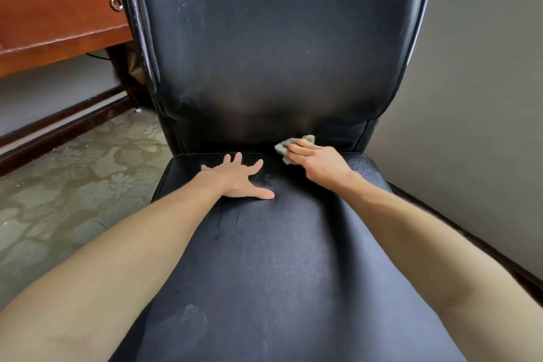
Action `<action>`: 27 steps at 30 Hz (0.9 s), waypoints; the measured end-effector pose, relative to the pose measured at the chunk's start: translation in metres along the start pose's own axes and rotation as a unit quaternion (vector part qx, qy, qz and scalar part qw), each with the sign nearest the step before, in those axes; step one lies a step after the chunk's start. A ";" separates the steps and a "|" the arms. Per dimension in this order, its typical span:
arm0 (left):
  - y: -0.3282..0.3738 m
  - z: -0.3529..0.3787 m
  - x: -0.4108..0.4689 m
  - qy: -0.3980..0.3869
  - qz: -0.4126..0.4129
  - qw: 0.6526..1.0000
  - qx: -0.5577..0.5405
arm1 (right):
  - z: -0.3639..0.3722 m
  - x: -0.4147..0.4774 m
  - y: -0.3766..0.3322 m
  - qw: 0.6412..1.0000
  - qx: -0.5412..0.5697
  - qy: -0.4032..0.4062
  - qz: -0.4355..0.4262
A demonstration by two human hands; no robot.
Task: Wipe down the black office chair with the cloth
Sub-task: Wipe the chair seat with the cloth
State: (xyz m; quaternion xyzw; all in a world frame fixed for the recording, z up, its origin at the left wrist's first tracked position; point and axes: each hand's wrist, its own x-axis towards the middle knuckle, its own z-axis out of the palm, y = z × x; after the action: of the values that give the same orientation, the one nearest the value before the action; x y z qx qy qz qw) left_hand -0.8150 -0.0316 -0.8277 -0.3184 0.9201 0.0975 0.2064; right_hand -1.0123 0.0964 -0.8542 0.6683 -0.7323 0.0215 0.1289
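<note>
Along chair seat's [264, 258] rear edge, right hand [323, 164] presses cloth [282, 150]; left hand [238, 179] flat.

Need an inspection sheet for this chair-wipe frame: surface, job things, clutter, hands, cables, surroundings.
Surface: seat black, with dusty streaks and scuffs; backrest smudged.
Job's things: cloth crumpled, at the crease between seat and backrest.
Clutter: small white scrap on the carpet.
Hands: left hand flat on the seat, fingers spread; right hand has fingers over the cloth, thumb hidden.
Cables: one dark lead under the desk.
Surroundings: wall close on the right.
</note>
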 end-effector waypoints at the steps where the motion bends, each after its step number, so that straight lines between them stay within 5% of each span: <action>1: -0.001 0.000 0.000 0.000 0.002 1.000 0.000 | 0.002 -0.010 0.013 0.999 -0.022 -0.023 0.019; 6: 0.000 0.000 0.001 0.000 0.002 1.000 0.011 | -0.013 -0.049 0.062 0.978 -0.039 -0.084 0.188; 10: 0.001 0.000 -0.001 0.000 0.002 1.000 0.012 | -0.013 -0.046 0.064 0.941 0.056 -0.069 0.328; 16: 0.002 0.000 -0.002 0.004 0.000 1.000 0.013 | -0.004 0.006 -0.020 0.957 0.178 -0.009 0.230; 23: -0.025 -0.002 -0.024 0.015 0.035 0.999 0.023 | -0.010 0.015 -0.043 0.953 0.187 -0.119 0.208; 27: -0.063 0.000 -0.037 0.002 -0.016 0.999 0.038 | -0.013 0.024 -0.048 0.946 0.203 -0.131 0.215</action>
State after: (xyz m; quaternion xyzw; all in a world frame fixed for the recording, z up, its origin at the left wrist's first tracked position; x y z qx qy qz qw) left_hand -0.7489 -0.0607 -0.8143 -0.3248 0.9185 0.0581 0.2180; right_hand -0.9648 0.0705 -0.8433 0.5039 -0.8493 0.1091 -0.1136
